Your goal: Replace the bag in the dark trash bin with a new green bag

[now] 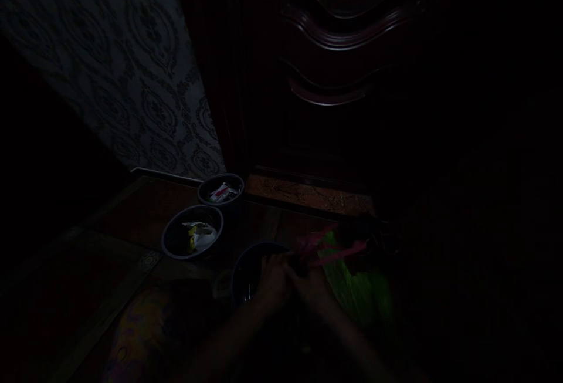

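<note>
The light is very dim. My left hand (pixel 275 278) and my right hand (pixel 310 287) meet over the right side of a dark blue bucket (pixel 234 280), fingers curled and close together. Between them is something dark that I cannot make out. Just beyond my right hand lie pink strips, likely of a thin plastic bag (pixel 341 253), and I cannot tell whether the hand touches them. A crumpled green plastic bag (pixel 356 289) spreads to the right of my right wrist.
Two more round bins stand to the left: a nearer bin (pixel 165 241) with white and yellow scraps, and a farther bin (pixel 200 194) with white and red wrappers. A dark wooden door (pixel 325 125) and a patterned wall (pixel 153 78) rise behind. Patterned cloth (pixel 141 336) shows at lower left.
</note>
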Demonstrator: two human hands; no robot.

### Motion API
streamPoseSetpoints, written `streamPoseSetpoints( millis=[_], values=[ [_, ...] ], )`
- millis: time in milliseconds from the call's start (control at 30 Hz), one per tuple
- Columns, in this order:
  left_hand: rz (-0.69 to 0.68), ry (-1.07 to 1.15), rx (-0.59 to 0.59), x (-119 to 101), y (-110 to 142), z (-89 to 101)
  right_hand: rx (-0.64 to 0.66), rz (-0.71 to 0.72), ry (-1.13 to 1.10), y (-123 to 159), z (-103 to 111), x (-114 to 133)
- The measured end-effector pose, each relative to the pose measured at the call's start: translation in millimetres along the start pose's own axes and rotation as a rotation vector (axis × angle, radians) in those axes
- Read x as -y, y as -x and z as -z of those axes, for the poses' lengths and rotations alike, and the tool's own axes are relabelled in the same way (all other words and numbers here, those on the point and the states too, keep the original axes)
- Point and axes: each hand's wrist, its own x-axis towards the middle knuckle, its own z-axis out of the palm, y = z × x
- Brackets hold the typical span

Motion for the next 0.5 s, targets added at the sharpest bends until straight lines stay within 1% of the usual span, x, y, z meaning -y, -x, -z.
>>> streamPoseSetpoints(
  millis=[100, 200, 367, 500],
  values=[
    [-0.043, 0.025, -0.008, -8, 2, 0.1, -0.015, -0.040, 0.035, -6, 20, 1],
    [-0.079, 0.052, -0.037, -5, 4, -1.5, -0.077, -0.082, 0.039, -17, 52, 8],
    [-0.001, 0.037, -0.071, 16, 5, -9.6, -0.245, -0.178, 0.031, -37, 111, 19],
    [0.048, 0.028, -0.060, 24, 5, -12.2, -0.379, -0.285, -0.002, -35, 147, 24]
  ],
)
